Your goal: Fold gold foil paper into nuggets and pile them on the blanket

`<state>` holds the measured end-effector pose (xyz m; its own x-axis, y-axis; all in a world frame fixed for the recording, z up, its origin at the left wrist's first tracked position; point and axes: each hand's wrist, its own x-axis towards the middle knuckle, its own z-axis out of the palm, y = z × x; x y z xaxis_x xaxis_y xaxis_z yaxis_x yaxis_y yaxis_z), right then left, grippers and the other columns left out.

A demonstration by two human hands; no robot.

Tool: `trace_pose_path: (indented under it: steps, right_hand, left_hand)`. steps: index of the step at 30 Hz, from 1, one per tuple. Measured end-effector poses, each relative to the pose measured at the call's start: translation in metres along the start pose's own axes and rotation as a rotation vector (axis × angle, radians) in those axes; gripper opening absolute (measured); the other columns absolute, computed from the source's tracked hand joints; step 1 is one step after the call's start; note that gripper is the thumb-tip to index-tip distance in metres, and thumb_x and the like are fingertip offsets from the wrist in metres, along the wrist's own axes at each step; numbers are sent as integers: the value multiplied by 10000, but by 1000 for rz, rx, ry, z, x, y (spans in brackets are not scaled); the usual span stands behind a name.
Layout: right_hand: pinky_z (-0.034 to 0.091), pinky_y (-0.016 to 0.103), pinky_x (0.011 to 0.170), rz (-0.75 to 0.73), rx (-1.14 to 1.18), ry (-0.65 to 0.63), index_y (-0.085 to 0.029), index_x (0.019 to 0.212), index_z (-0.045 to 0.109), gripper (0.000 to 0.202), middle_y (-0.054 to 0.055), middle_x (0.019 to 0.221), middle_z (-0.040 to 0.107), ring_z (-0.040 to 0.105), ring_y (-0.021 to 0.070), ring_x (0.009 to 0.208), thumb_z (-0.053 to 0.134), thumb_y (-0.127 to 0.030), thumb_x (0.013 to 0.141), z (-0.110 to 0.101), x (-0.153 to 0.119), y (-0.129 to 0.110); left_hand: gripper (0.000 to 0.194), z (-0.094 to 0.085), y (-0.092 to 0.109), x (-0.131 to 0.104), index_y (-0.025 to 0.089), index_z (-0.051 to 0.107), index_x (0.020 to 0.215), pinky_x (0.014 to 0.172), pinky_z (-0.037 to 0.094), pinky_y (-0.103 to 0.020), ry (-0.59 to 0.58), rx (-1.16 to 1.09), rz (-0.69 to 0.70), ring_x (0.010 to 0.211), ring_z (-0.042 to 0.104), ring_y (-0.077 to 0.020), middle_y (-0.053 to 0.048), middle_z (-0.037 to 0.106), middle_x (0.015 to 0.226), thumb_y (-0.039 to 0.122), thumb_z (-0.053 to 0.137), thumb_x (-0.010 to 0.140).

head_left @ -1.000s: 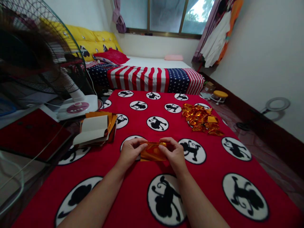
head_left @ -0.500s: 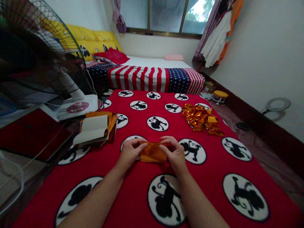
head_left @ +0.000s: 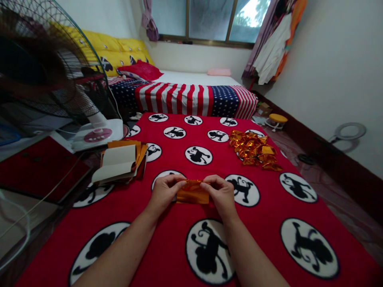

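Observation:
A small sheet of shiny orange foil paper (head_left: 193, 195) is held at its top edge, above the red cloth with monkey circles (head_left: 167, 251). My left hand (head_left: 165, 191) pinches the upper left corner between thumb and fingers. At the upper right corner, my right hand (head_left: 220, 193) grips the same sheet in a pinch. The top edge looks rolled or folded over between the two hands. A heap of folded orange foil pieces (head_left: 251, 148) lies at the back right of the cloth. Left of my hands is a stack of white and orange papers (head_left: 118, 161).
An electric fan (head_left: 97, 133) stands at the left, beside a dark red board (head_left: 38, 167). Beyond the cloth is a bed with a striped, starred cover (head_left: 176, 97). A yellow stool (head_left: 277, 118) is on the floor at the right.
The fingers of my right hand have come down closer to the foil's top edge. That edge now looks narrower and more tightly folded, and the sheet hangs flatter.

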<state>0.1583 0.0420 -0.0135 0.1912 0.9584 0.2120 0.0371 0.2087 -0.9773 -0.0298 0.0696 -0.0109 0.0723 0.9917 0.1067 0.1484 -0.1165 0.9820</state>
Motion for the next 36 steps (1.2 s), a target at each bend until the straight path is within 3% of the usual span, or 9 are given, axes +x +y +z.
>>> trace_pose_path:
  steps: [13,26,36]
  right_hand:
    - [462,235,574,184,74,6,-183,719,709,157,18,691,691,606,142,620,795,-299,658,-4,0,-2]
    - [508,256,639,166,197,60,-200,775,578,313,-4,739,684,636,152,683,829,-241,592,0,2,-1]
    - [510,262,642,129,190,74,-208,831,563,329,-13,739,672,636,147,674,811,-241,616,2,1,-3]
  left_hand:
    - [189,-1,-2,0,149,756,803,635,524,-229,5,7,-5,702,687,-177,-64,755,773,302,721,698]
    - [158,1,0,0,153,752,784,616,529,-223,36,9,14,687,689,-176,-56,753,758,279,720,693]
    - [171,2,2,-1,151,750,781,627,534,-231,30,-11,3,694,692,-179,-65,756,771,291,730,686]
